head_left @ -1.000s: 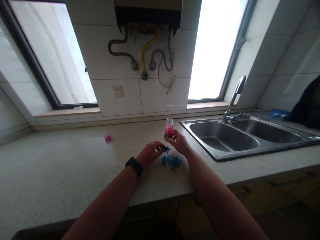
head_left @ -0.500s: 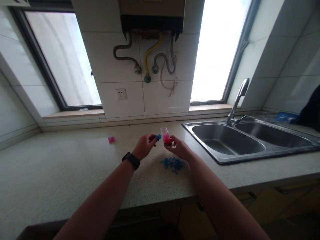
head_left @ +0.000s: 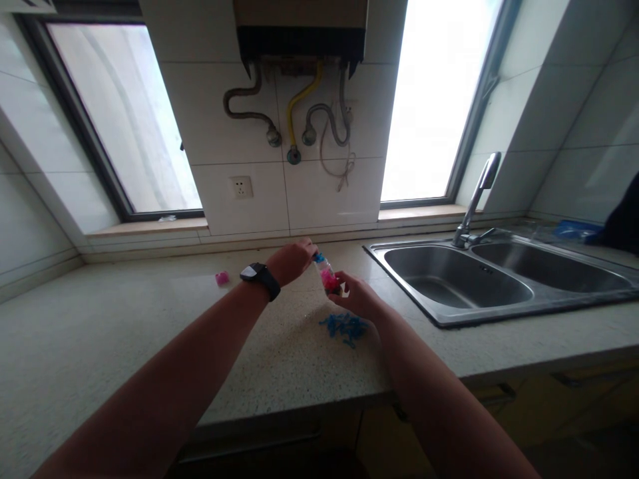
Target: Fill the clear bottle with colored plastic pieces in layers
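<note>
My right hand (head_left: 353, 293) is closed around the lower part of a small clear jar (head_left: 327, 275), which tilts to the left and has bright pink pieces inside, with something darker at the bottom. At the jar's mouth, my left hand (head_left: 295, 258) pinches a small bunch of blue pieces (head_left: 319, 257); their exact kind is too small to make out. A loose pile of similar blue pieces (head_left: 344, 327) lies on the counter just below the jar. Off to the left sits a small pink lid-like object (head_left: 222, 278).
The speckled stone countertop (head_left: 124, 332) runs along a tiled wall. A double steel sink (head_left: 449, 316) with a faucet (head_left: 474, 206) is at the right. Above the counter are a wall socket (head_left: 241, 187) and a water heater (head_left: 302, 40) with hoses.
My left hand has moved up and over to the jar's mouth with the blue pieces. The jar, still in my right hand, now leans more to the left.
</note>
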`<state>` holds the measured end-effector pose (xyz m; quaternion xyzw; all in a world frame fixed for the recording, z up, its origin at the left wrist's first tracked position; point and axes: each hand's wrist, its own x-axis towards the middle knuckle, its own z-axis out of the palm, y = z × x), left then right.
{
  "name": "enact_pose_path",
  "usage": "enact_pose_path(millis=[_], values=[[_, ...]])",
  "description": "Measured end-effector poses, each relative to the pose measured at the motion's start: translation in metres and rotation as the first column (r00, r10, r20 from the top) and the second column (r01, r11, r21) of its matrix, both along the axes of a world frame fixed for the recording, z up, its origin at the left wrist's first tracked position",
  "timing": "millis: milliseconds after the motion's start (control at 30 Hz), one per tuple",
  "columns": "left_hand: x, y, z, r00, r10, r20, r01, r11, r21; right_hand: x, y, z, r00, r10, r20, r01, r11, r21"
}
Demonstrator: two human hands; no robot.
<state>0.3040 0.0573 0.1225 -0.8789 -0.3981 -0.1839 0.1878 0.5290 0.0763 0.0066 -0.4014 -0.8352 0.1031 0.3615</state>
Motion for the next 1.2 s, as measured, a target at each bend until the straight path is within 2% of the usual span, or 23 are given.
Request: enact_pose_path(millis=[100, 167, 267, 433, 633, 833, 967, 1200], values=[[0.002, 0.000, 0.000, 0.992, -0.031, -0.124, 0.033, 0.999, 0.009, 0.000, -0.001, 0.001, 1.000, 0.012, 0.010, -0.012, 1.000, 0.005], [0.002, 0.000, 0.001, 0.988, -0.063, -0.137, 0.063, 0.998, -0.005, 0.000, -0.001, 0.001, 1.000, 0.021, 0.021, -0.021, 1.000, 0.006], [0.003, 0.003, 0.002, 0.992, -0.110, -0.068, 0.104, 0.991, -0.083, 0.000, -0.001, 0.002, 1.000, 0.020, 0.023, -0.020, 1.000, -0.003], [0.006, 0.006, 0.006, 0.988, -0.121, 0.092, 0.137, 0.972, -0.192, 0.000, -0.001, 0.002, 1.000, 0.016, 0.006, -0.016, 1.000, -0.022], [0.007, 0.009, 0.004, 0.982, -0.127, 0.140, 0.158, 0.960, -0.233, 0.000, 0.001, 0.000, 1.000, 0.009, 0.014, -0.009, 1.000, -0.008], [0.008, 0.009, 0.005, 0.973, -0.077, 0.219, 0.136, 0.954, -0.268, 0.001, -0.001, 0.002, 1.000, 0.007, -0.006, -0.007, 1.000, -0.014], [0.012, 0.007, 0.005, 0.934, -0.065, 0.351, 0.180, 0.934, -0.307, 0.001, -0.001, 0.003, 1.000, 0.019, -0.011, -0.020, 1.000, -0.014], [0.014, 0.007, -0.001, 0.880, -0.110, 0.463, 0.265, 0.922, -0.284, 0.000, 0.000, 0.004, 0.998, 0.048, -0.028, -0.049, 0.998, -0.029]])
